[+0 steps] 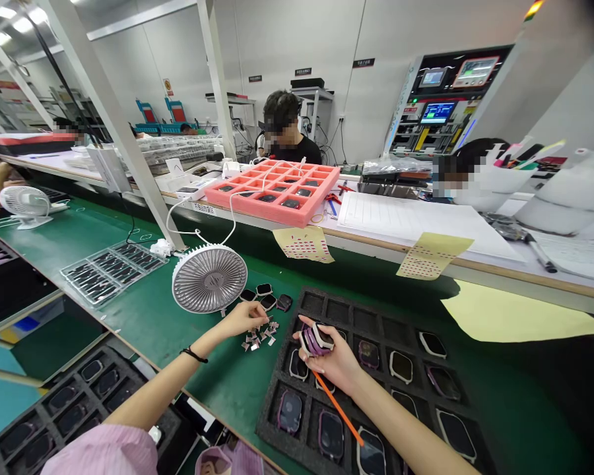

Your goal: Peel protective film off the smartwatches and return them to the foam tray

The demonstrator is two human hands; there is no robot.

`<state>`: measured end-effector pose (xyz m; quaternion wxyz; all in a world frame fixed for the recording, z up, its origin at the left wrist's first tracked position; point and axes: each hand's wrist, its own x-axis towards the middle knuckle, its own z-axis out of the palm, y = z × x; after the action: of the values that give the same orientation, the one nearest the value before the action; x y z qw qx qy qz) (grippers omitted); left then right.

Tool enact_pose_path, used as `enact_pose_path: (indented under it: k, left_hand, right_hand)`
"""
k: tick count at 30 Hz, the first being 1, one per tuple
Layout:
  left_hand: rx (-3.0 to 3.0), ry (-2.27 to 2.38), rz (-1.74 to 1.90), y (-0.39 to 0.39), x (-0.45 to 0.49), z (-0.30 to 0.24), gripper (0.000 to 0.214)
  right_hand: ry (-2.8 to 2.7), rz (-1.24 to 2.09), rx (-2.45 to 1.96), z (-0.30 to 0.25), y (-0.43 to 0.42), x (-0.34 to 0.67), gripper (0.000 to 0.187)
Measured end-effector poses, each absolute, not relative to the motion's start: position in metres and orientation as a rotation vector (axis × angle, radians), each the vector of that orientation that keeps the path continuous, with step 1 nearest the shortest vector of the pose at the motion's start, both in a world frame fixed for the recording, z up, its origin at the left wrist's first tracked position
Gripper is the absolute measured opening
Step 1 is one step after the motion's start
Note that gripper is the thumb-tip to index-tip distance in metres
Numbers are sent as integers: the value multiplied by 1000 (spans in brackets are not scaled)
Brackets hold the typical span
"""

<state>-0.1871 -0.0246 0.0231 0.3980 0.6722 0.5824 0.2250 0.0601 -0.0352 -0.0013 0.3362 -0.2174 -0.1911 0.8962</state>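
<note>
Stack of watches [317, 339], purple and pale-framed, sitting in the right grip [334, 356], above the black tray [337, 310]; fingers wrapping round the stack. Orange stick [339, 409] emerging beneath that hand, slanting across the tray toward the wearer. More watches lying in many of the tray's compartments.

Left grip [247, 318] reaching over small metal pieces [257, 338] scattered just beside the tray. Fingertips bunching narrowly; cannot tell whether they are closing on a piece.

Four loose watches [268, 302] lying beyond the pieces on the green tabletop [202, 356]. White fan [210, 280] standing next to them; clear tray [113, 270] of dark parts resting farther left. Second black tray [49, 412] holding watches, low at left.

Raised shelf [391, 241] running across behind, bearing a pink tray [321, 210]; yellow papers [434, 256] hanging from its edge. Co-worker [304, 150] sitting opposite, head bowing.
</note>
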Motion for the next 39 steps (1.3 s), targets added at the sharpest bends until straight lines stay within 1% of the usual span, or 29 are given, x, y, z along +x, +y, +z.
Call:
enact_pose_path:
  k: [4,7,13,18,21,25,29,33,39]
  left_hand:
    - [1572,1416,638,-31,-173,29,25]
    - [1593,1364,709,-40,-157,40,22]
    - [2157,1176,836,-56,-128,59,5]
    - [2711,1003,933,-60,-114,55,11]
    - [2858,948,980,-61,-110,52,12]
    - [2957,943,939,-61,-112,51,12]
    - [3130,862,774,-64,-116,55,13]
    - [3345,781,629,-67,-114,59,13]
    - [3540,733,560,-69,-104,58,21]
  right_hand:
    - [-509,2347,-541,-3,-33,60,54]
    - [-536,2370,-499,-5,-32,61,56]
    - [-633,2422,-395,-8,-32,62,57]
    - [-684,2443,-366,-7,-33,62,57]
    - [-697,2444,-360,-6,-32,63,58]
    - [-681,2451,-341,-6,-32,63,63]
    - [-647,2454,-343,-6,-31,62,65]
    - [-637,2462,-393,-5,-32,62,64]
    - [-511,2440,-465,-8,-32,62,57]
